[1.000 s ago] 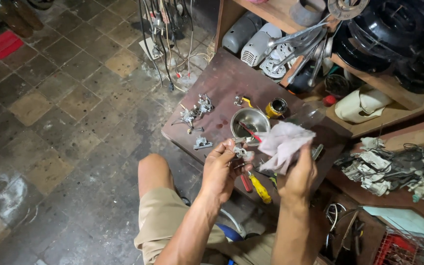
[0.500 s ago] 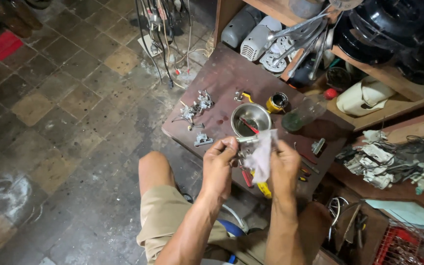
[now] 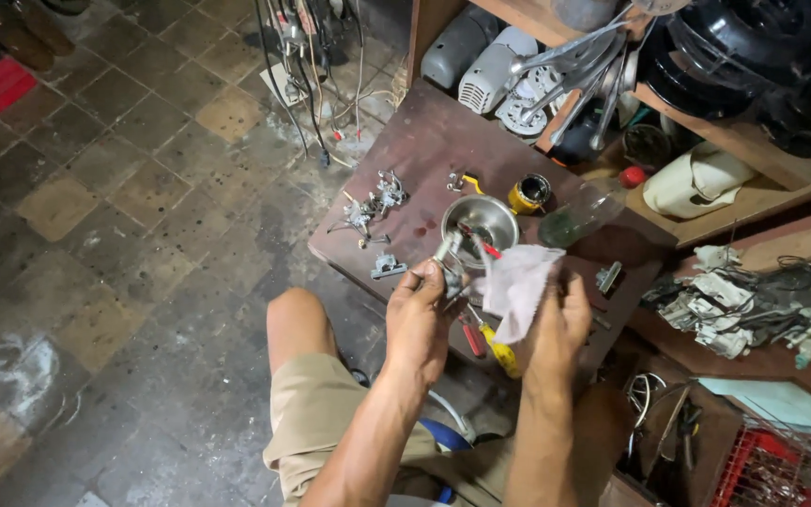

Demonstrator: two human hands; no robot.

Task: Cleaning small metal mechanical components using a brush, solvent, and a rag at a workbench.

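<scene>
Since a second ago, the right hand [image 3: 558,321] has drawn its crumpled white cloth [image 3: 516,286] closer to the small grey metal part [image 3: 447,258] pinched in the left hand [image 3: 421,314]. Both grips are closed, above the dark wooden table [image 3: 424,141]'s near edge, beside the steel bowl [image 3: 486,218]; open tiled floor [image 3: 124,235] lies left.

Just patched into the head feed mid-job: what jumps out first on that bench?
Centre frame, the left hand pinches a small metal part while the right hand holds a pale rag beside it, both above the dark wooden table. Just behind them sits a shiny steel bowl, with a yellow tin to its right and loose metal pieces to its left.
</scene>
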